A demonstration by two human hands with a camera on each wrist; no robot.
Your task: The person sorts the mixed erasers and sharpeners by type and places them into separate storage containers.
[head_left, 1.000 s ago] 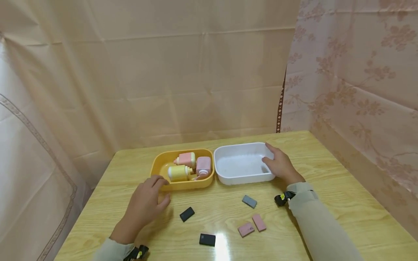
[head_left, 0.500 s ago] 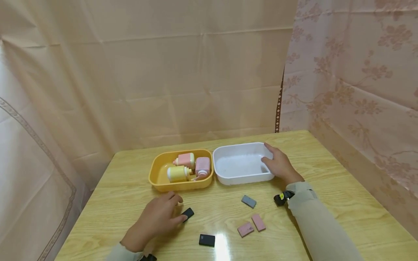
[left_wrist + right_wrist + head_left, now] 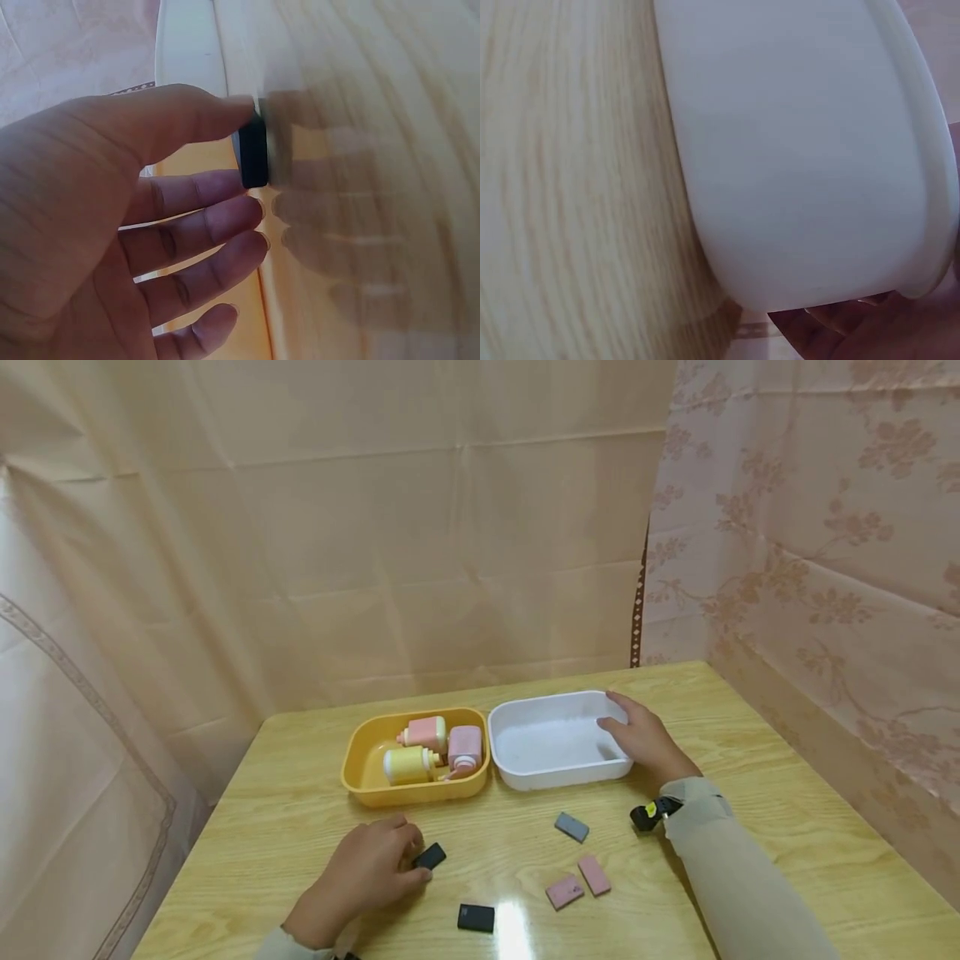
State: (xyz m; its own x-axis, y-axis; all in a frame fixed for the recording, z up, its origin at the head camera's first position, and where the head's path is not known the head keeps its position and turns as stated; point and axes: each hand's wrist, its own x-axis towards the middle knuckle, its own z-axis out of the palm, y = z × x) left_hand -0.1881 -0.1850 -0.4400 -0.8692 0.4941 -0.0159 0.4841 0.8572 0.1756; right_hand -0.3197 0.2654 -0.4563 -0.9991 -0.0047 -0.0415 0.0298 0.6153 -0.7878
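Observation:
My left hand (image 3: 367,867) is low over the table in front of the yellow basin, with thumb and forefinger on either side of a small black rectangular block (image 3: 430,857). In the left wrist view, the thumb tip and forefinger pinch that block (image 3: 253,156) by its ends, while the other fingers are loosely bent beside it. My right hand (image 3: 647,739) grips the right end of a white plastic basin (image 3: 564,776), thumb over the rim and inside. From the right wrist, the basin's outer wall (image 3: 802,150) fills the view, with fingers curled beneath its rim.
Touching the white basin's left side is a yellow basin (image 3: 420,794) holding a yellow bottle (image 3: 408,764), a coral bottle (image 3: 425,732) and a pink pump bottle (image 3: 465,746). Nearer lie another black block (image 3: 476,917), a grey block (image 3: 572,827) and two pink blocks (image 3: 594,875).
My left hand has left the yellow basin's front edge, moving down and right to the black block, which it now pinches. The right hand keeps its grip on the white basin.

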